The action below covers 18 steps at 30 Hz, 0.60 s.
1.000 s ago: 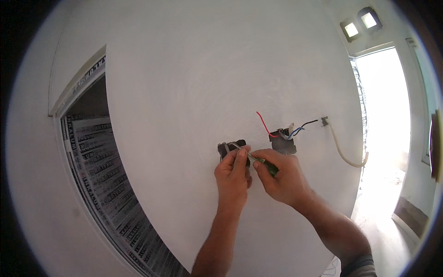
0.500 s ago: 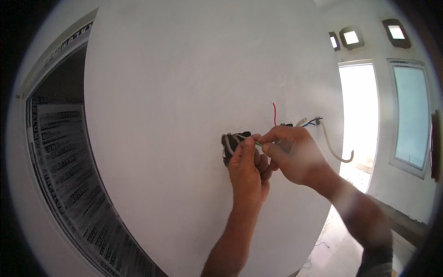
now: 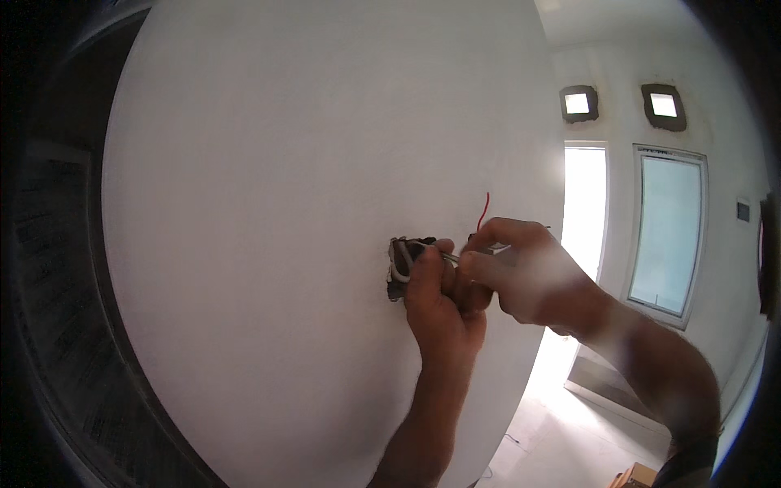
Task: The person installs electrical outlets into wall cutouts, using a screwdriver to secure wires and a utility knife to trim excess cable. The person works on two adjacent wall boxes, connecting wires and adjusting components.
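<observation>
Left grip [image 3: 440, 299], right grip [image 3: 530, 267] pinched closed on pale strand [image 3: 450, 257], long axis sloping down rightward

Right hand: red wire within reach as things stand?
Probably yes: the red wire stands up close to the right hand, upper end uncovered. That hand looks busy beside the left hand, so may need freeing first.

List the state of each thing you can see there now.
Left hand: pinching the cable
Right hand: pinching a thin piece, identity unclear
Cable: bent, coming out of the hole
Hole: uncovered, partly hidden by the left hand
Red wire: far end loose, sticking up
Doorway: open, bright
Window: looks shut
</observation>
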Tool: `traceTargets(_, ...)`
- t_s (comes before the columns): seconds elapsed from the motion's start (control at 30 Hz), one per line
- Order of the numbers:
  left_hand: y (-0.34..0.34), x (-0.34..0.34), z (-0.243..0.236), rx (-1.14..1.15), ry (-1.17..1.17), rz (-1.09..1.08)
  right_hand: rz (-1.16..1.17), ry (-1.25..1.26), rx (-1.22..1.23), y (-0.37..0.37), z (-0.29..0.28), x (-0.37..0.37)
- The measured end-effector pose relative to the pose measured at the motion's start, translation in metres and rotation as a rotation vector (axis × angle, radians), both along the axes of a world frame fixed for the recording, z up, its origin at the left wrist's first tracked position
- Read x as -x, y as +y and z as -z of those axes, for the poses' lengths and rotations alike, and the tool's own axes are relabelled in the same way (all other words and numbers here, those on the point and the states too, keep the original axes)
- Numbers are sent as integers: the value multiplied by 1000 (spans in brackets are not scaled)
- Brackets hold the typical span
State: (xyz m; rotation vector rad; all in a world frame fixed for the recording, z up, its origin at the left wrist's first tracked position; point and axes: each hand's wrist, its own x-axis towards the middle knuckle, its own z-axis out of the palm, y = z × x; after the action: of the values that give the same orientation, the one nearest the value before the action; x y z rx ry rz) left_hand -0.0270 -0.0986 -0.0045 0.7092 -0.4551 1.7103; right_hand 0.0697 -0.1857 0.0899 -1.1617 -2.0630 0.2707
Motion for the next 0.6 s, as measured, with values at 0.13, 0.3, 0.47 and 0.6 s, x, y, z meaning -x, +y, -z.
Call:
traceTargets(0.13, -7, -1, 0, 13, 29, 46, 24, -281, -326, 2, 12, 2)
traceTargets(0.3, -10, -3, 1, -4, 18, 22, 77, -838, -950, 7, 20, 0)
traceTargets(0.47, 0, -7, -6, -78, -27, 85, -23, -176, -408, 14, 6, -1)
traceTargets(0.6, 17, 4, 7, -208, -34, 102, 6, 160, -84, 5, 9, 4)
